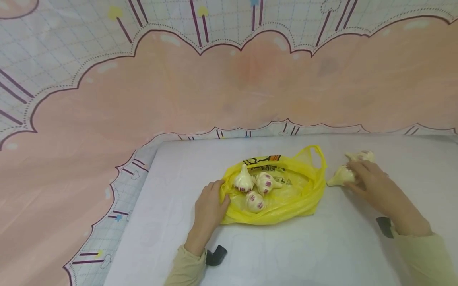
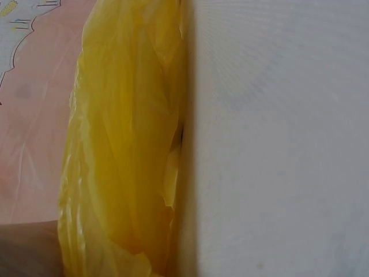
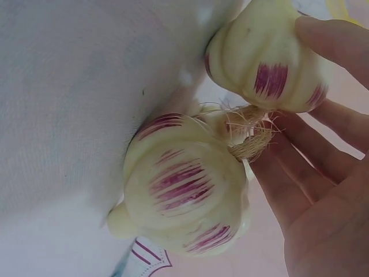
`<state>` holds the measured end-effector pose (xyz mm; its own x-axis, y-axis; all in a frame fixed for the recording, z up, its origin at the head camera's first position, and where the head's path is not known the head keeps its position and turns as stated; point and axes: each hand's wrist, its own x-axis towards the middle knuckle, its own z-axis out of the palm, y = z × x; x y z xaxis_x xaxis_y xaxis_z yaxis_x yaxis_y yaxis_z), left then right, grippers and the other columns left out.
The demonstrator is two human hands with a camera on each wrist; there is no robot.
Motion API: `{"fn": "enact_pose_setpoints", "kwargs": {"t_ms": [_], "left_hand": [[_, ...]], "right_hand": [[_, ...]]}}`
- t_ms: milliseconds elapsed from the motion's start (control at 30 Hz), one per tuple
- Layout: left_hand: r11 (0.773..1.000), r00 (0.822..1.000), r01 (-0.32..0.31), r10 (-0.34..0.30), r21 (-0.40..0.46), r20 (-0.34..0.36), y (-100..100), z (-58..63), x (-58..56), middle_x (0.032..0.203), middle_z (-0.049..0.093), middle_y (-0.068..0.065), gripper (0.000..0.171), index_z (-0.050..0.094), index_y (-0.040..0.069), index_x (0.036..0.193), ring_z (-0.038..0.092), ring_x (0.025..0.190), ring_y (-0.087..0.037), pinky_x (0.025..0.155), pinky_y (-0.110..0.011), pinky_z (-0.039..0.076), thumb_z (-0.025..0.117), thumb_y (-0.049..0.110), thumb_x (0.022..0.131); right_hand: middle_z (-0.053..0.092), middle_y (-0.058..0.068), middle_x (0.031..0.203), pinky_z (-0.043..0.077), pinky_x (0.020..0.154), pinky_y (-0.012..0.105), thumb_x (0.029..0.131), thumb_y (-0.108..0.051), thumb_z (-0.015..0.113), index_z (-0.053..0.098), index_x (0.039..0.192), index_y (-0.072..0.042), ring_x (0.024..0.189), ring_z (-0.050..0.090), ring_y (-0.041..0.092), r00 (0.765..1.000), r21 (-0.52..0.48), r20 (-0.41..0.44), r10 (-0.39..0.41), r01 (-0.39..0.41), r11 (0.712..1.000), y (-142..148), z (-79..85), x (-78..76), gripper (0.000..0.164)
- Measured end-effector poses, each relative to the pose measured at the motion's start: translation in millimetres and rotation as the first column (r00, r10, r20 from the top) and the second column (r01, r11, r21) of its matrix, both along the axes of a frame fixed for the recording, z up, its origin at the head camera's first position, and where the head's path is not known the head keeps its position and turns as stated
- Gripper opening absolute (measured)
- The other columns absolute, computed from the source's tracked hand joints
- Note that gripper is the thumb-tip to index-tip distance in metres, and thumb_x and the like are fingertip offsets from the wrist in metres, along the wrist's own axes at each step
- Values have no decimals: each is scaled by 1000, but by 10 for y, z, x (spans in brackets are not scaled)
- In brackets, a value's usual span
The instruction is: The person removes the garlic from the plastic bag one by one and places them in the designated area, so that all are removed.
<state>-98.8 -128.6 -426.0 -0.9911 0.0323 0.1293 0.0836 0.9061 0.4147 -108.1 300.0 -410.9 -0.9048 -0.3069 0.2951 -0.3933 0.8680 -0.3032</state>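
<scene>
A yellow plastic bag (image 1: 286,212) lies with its mouth spread, and three garlic bulbs (image 1: 244,180) with purple streaks sit inside it. At the bag's left edge my left hand (image 1: 209,204) grips the rim; yellow film (image 2: 124,133) fills much of the left wrist view and hides most of that hand. To the right of the bag, my right hand (image 1: 370,184) holds a garlic bulb (image 3: 271,63) between thumb and fingers, its pointed end toward the bag. Another garlic bulb (image 3: 181,187) with a rooty end lies beside it on the table, partly overlapping one more behind.
The bag's loop handle (image 1: 316,155) stands up at its right end, near the held bulb. A white-covered table (image 1: 257,254) bears everything. Behind and to the left hangs a pink, cloud-patterned cloth (image 1: 229,87). Black straps (image 1: 216,256) show at both wrists.
</scene>
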Motion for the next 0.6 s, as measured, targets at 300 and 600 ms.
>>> {"fn": "enact_pose_setpoints", "kwargs": {"t_ms": [300, 600], "left_hand": [[1000, 1000, 3, -3, -7, -5, 0, -1, -5, 121, 65, -14, 42, 61, 6, 129, 62, 111, -32, 88, -47, 54, 67, 23, 91], [1000, 1000, 0, 0, -7, -2, 0, 2, -6, 121, 65, -14, 42, 61, 6, 129, 62, 111, -32, 88, -48, 54, 67, 23, 91]], "right_hand": [[55, 24, 111, 46, 76, 65, 83, -13, 78, 51, 130, -2, 95, 53, 39, 1000, -6, 17, -5, 5, 1000, -8, 30, 6, 55], [55, 22, 113, 49, 76, 54, 72, 0, 81, 53, 129, 4, 90, 52, 32, 984, -9, -157, 80, -83, 997, -46, 44, -1, 64]]}}
